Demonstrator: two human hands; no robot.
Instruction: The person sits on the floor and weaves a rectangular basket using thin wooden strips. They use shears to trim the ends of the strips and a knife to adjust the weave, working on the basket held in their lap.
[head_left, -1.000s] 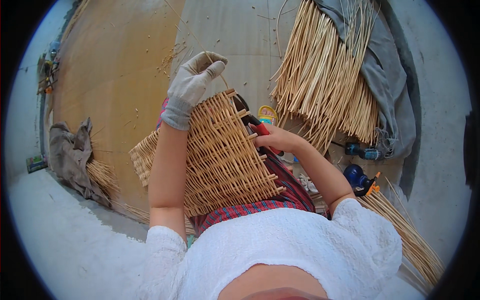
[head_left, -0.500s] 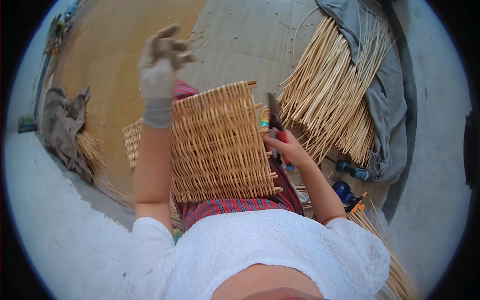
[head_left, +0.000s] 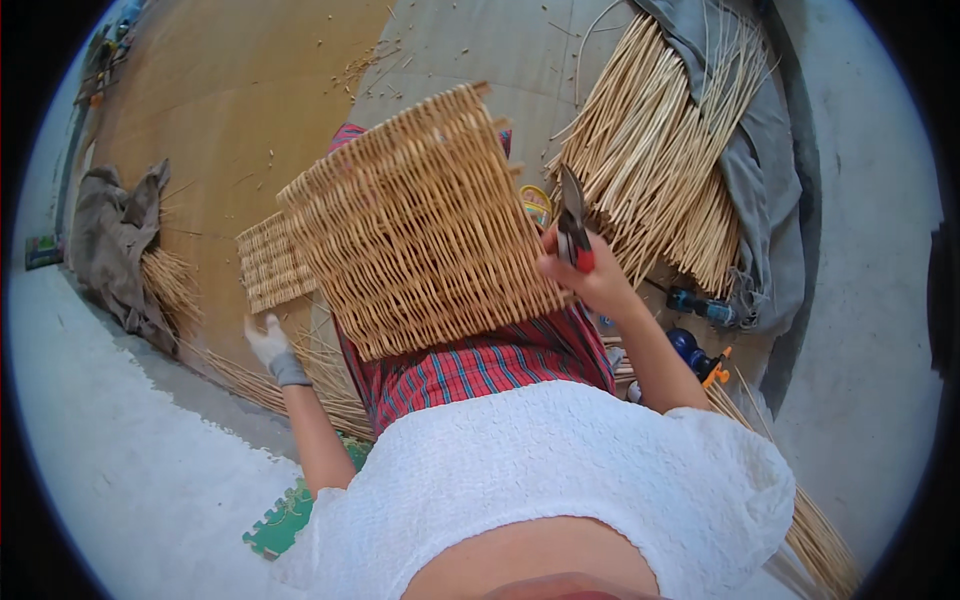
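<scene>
A large woven wicker panel [head_left: 420, 225] lies tilted over my lap, with short rod ends sticking out along its right edge. My right hand [head_left: 598, 275] is closed round red-handled pruning shears [head_left: 572, 215], blades pointing away from me. Its thumb side meets the panel's right edge; whether it also grips the panel I cannot tell. My left hand [head_left: 270, 347], in a pale glove with a grey cuff, is low on the left with its fingers apart. Just beyond its fingertips lies a smaller woven panel [head_left: 275, 262], partly covered by the large one.
Many loose wicker rods [head_left: 650, 150] lie on a grey cloth [head_left: 765, 190] at the far right. A power drill [head_left: 700, 305] and a dark blue round object [head_left: 685, 345] sit beside my right forearm. More rods poke from a cloth bundle [head_left: 115, 240] at left. Cut bits litter the floor.
My left hand has come down from above the large panel to beside the smaller one. The large panel has tilted, shifting left and away. My right hand keeps the shears, now raised slightly.
</scene>
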